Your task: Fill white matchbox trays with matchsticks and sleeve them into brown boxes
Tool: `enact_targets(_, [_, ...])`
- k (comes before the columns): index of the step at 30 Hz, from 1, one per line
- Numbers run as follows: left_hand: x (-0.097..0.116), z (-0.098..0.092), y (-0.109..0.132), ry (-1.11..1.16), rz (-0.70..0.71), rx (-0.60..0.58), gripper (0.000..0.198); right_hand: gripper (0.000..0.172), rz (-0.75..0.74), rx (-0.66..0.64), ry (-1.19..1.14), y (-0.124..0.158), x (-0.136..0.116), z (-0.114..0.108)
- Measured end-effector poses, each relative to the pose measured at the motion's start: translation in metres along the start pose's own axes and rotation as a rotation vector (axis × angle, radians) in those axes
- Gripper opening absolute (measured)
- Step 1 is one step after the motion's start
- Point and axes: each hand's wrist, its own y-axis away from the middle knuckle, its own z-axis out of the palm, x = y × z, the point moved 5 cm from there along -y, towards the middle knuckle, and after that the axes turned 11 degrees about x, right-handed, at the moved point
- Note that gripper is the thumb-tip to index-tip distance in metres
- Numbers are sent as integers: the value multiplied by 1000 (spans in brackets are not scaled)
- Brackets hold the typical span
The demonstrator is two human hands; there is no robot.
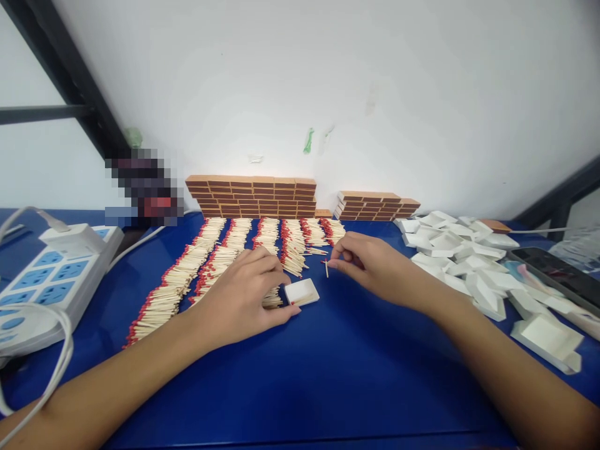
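Head view: on a blue table [328, 387], with the tray as the centre of the clock and twelve towards the wall [300, 81], a small white tray [304, 290] lies open side up, just beside the left hand [253, 281]. That hand comes in from about eight o'clock, its thumb near the tray's near edge and its fingers parted from the thumb, by the tray's left end; whether they actually grip the tray, I cannot tell. Inside, a red-headed stick seems to lie along the near side, too small to make out fully. At two o'clock, well clear of the tray, the right hand [368, 262] has thumb and forefinger pinched together on a single match [327, 270], which points roughly towards the person. Six rows of matches [229, 250], red heads to the left, spread from nine round to twelve o'clock, partly hidden by the left hand. Brown-sided matchboxes [257, 199] are stacked against the wall at eleven o'clock, and a lower stack [375, 206] stands at one. A jumble of white trays [469, 250] lies between two and three o'clock, with a dark phone [557, 272] beyond it at three. At nine o'clock sits a power strip [51, 287] with blue sockets.
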Motion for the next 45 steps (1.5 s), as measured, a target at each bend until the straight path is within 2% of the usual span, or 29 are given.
enact_targets(4, [0, -1, 0, 2, 8, 1, 27, 38, 162, 50, 122, -2, 9, 1])
enact_targets(7, [1, -1, 0, 9, 13, 5, 26, 45, 216, 52, 168, -1, 7, 6])
enact_targets(12, [2, -1, 0, 13, 14, 8, 26, 31, 227, 25, 225, 2, 8, 12])
enact_targets(18, [1, -1, 0, 10, 10, 5, 25, 17, 236, -49, 174, 2, 12, 12])
enact_targets(23, [1, 0, 0, 12, 5, 4, 25, 24, 240, -41, 169, 2, 10, 9])
enact_targets(27, [1, 0, 0, 15, -2, -6, 26, 16, 238, -76, 146, 3, 13, 11])
enact_targets(31, [1, 0, -1, 13, -1, -6, 25, 17, 245, -89, 107, 5, 18, 11])
enact_targets(34, [1, 0, -1, 11, 3, -4, 25, 19, 214, -84, 87, 5, 18, 11])
enact_targets(37, [1, -1, -1, 11, 4, -4, 25, 19, 113, -57, 19, 3, 10, 10])
enact_targets(41, [1, -1, -1, 10, -7, -12, 25, 18, -38, 3, -137, 4, -13, 9])
enact_targets(45, [1, -1, -1, 20, -13, -5, 24, 14, -118, -1, -222, 8, -36, 12])
